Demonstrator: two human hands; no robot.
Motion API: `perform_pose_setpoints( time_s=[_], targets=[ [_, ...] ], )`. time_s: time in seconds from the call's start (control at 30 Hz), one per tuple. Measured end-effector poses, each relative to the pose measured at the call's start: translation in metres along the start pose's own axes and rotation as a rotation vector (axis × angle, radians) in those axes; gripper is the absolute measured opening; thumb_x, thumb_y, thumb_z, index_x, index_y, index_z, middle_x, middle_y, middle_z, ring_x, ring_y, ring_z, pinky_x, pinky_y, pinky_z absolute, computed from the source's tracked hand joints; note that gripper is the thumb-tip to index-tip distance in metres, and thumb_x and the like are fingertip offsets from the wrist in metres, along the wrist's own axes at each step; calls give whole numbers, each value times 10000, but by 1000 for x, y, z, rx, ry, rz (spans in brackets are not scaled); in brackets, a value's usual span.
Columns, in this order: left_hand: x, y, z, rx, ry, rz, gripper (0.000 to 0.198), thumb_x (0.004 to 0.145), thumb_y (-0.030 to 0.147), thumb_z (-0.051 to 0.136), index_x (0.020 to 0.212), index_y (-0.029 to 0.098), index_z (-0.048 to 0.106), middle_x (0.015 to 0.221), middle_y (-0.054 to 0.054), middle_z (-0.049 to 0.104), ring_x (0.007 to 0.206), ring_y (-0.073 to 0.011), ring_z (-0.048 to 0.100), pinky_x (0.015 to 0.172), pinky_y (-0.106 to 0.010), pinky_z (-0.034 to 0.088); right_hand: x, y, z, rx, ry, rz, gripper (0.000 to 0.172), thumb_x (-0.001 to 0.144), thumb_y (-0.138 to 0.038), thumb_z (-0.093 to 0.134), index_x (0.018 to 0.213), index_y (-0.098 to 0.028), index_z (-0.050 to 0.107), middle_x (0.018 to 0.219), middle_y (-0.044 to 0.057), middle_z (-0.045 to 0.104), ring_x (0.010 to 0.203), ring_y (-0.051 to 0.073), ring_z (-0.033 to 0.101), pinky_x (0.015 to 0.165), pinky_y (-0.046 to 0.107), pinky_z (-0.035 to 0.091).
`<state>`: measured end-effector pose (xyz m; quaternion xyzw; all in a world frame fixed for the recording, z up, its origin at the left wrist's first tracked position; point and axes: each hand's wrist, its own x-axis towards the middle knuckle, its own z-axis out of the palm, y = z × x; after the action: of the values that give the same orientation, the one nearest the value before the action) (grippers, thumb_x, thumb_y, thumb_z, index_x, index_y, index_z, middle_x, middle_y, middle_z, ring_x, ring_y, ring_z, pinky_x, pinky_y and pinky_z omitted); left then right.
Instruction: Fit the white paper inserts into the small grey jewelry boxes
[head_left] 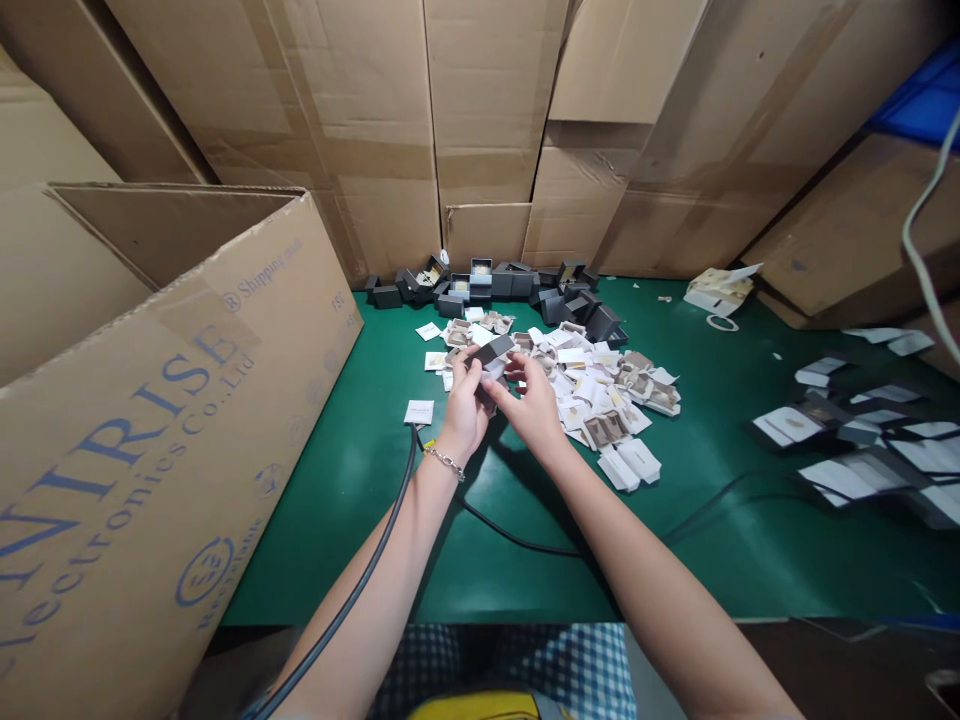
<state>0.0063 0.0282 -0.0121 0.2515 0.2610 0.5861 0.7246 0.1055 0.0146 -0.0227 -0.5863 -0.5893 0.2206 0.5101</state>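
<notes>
My left hand (465, 405) and my right hand (534, 400) meet over the green table (360, 480), both closed around a small dark grey box (495, 352) held just above a heap of white and tan cards (600, 390). The left fingers grip the box's left side, and the right fingers pinch its lower right edge. A chain bracelet circles my left wrist. Behind the heap lies a cluster of small dark boxes (517, 285), some open.
A large open cardboard carton (150, 400) with blue print stands at the left. Stacked cartons wall the back. Flat dark and white packs (870, 430) lie at the right. A black cable (525, 540) crosses the table near my arms. A white ring (721, 323) lies far right.
</notes>
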Motion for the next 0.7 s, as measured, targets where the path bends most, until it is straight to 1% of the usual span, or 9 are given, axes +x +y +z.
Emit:
perform_pose_setpoints(
  time_s=[0.1, 0.2, 0.3, 0.43, 0.57, 0.7],
  targets=[
    [-2, -2, 3, -25, -2, 18, 214, 890, 217, 477, 1101, 242, 500, 955, -26, 652, 843, -133, 648, 865, -319, 489, 0, -1, 0, 17, 17, -1, 471, 721, -429, 663, 1106, -191, 535, 1028, 96, 634, 926, 230, 602, 826, 393, 486],
    [-2, -5, 5, -40, -1, 31, 213, 891, 172, 449, 1090, 221, 506, 957, -36, 657, 867, -137, 647, 899, -325, 474, -1, -1, 0, 23, 4, -25, 387, 732, -392, 647, 1054, -202, 549, 992, 74, 644, 885, 214, 604, 799, 370, 489],
    [-1, -7, 6, -41, -10, 30, 211, 891, 165, 442, 1082, 217, 513, 954, -38, 657, 910, -149, 644, 934, -340, 461, -1, -2, 0, 9, 12, -56, 306, 748, -356, 614, 1017, -216, 572, 975, 61, 644, 877, 207, 596, 782, 354, 491],
    [0, -6, 5, -37, -9, 45, 198, 890, 178, 451, 1071, 219, 521, 962, -35, 650, 955, -155, 637, 954, -341, 454, -1, -3, -1, -17, 13, -89, 242, 743, -327, 591, 956, -214, 604, 955, 56, 637, 870, 204, 586, 780, 347, 491],
    [-1, -3, 5, -13, 6, 21, 186, 887, 161, 453, 1055, 212, 514, 923, -28, 647, 939, -148, 638, 931, -329, 468, 0, -4, -3, -19, -27, -54, 199, 746, -326, 570, 897, -204, 612, 872, 42, 622, 801, 190, 575, 733, 330, 491],
    [-2, -1, 6, 15, 15, -18, 174, 884, 172, 473, 1044, 209, 531, 903, -21, 643, 900, -142, 636, 907, -325, 478, 2, -5, -6, -43, -62, -14, 184, 745, -322, 568, 877, -203, 618, 848, 35, 602, 759, 174, 561, 698, 315, 490]
  ],
)
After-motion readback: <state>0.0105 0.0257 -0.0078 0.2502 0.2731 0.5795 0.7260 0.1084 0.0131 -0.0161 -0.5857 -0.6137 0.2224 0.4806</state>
